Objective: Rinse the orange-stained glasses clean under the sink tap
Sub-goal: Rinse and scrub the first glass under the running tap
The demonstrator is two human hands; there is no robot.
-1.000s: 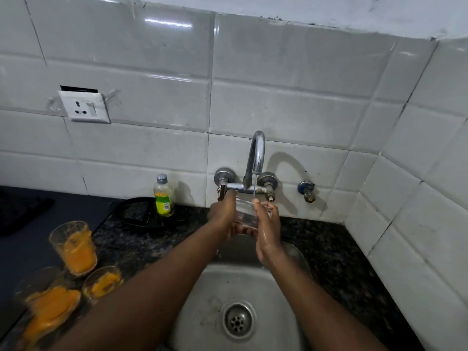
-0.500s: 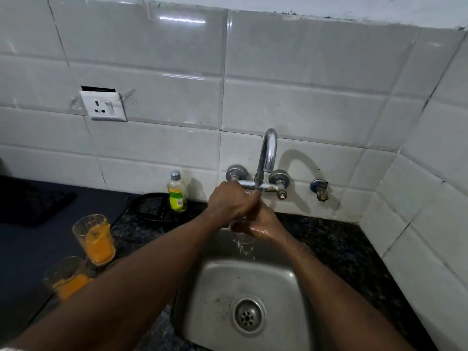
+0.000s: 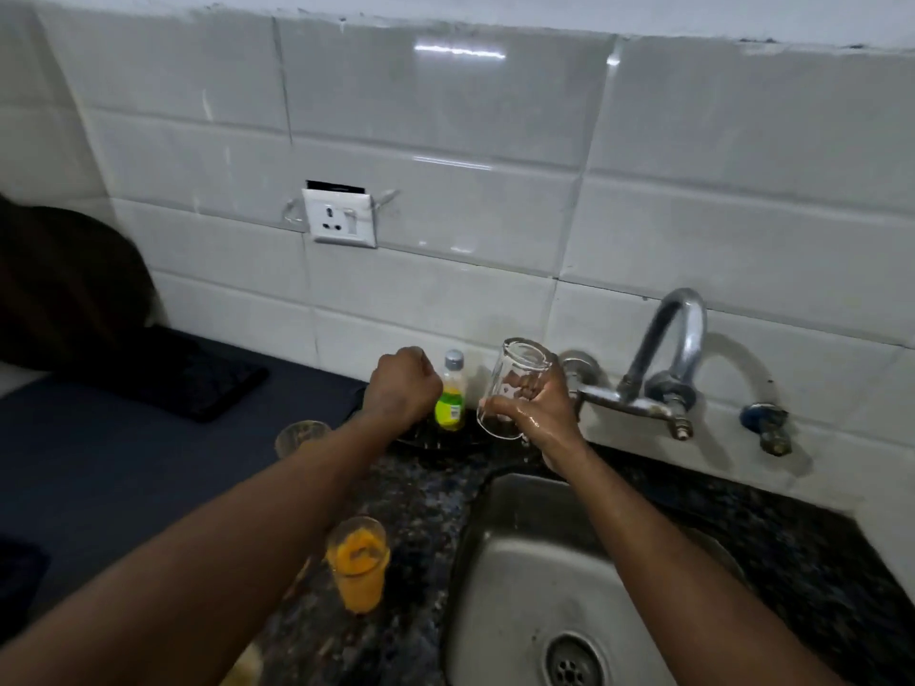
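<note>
My right hand [image 3: 542, 413], wet, grips a clear rinsed glass [image 3: 512, 378] upside down, left of the tap [image 3: 681, 329] and above the counter edge beside the sink [image 3: 525, 586]. No water shows at the spout. My left hand [image 3: 401, 388] is a closed fist with nothing visible in it, hovering over a black tray [image 3: 445, 440]. An orange-stained glass [image 3: 357, 566] stands on the speckled counter under my left forearm. A second glass [image 3: 299, 435] stands further back, partly hidden by that arm.
A small yellow-green bottle [image 3: 451, 393] stands on the black tray between my hands. A wall socket [image 3: 340, 217] sits above. A dark mat [image 3: 188, 378] lies at the back left. A blue-handled valve [image 3: 765, 423] juts from the tiles right of the tap.
Both hands left the tap and moved left. My left hand let go of the glass; my right hand now holds it alone, upturned. The view swung left.
</note>
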